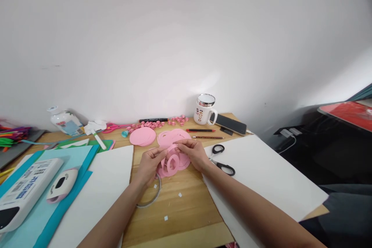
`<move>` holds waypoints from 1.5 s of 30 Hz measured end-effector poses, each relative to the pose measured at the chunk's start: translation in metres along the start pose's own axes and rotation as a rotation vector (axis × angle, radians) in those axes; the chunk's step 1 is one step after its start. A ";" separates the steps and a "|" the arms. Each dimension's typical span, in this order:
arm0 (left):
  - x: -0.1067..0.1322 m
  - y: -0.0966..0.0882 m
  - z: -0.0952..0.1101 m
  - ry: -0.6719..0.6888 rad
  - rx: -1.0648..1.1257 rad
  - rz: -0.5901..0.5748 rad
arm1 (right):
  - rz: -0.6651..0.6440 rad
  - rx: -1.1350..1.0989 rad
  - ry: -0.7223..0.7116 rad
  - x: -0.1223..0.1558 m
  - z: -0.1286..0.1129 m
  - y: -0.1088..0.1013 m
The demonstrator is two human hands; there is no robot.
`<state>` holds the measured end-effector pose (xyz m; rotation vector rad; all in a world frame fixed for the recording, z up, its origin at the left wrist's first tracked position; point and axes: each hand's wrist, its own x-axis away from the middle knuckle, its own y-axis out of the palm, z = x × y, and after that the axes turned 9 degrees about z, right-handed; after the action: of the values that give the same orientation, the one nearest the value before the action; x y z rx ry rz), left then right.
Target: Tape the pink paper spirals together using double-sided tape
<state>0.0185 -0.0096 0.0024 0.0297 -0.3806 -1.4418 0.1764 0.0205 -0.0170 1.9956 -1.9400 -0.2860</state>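
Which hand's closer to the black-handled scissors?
Right. The right hand is just left of the scissors' handles, its wrist near them; the left hand is farther left, across the pink paper between the hands.

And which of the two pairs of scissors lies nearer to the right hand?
The black-handled scissors, on the white sheet by the right hand; the pink scissors lie near the wall, left of the pink paper circles.

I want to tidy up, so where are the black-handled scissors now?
In the head view, the black-handled scissors lie right of centre, on a white sheet, just right of the right hand.
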 end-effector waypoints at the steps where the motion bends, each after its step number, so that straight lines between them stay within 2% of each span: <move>1: 0.000 0.000 0.000 0.003 0.002 0.001 | 0.001 -0.003 0.004 0.000 0.000 0.000; 15: -0.001 -0.001 -0.003 0.034 -0.020 0.010 | 0.009 0.018 -0.043 -0.001 0.002 0.000; 25: -0.004 -0.004 -0.005 0.064 -0.069 0.003 | -0.001 -0.006 -0.014 -0.002 0.003 -0.001; 38: -0.002 -0.003 -0.004 0.041 -0.048 -0.012 | 0.037 0.029 -0.043 -0.001 0.002 0.000; 45: -0.003 -0.002 -0.003 0.043 -0.053 -0.007 | 0.016 0.015 -0.037 -0.001 0.001 -0.001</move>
<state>0.0171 -0.0074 -0.0013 0.0192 -0.3079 -1.4556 0.1768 0.0216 -0.0184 1.9962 -1.9852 -0.3073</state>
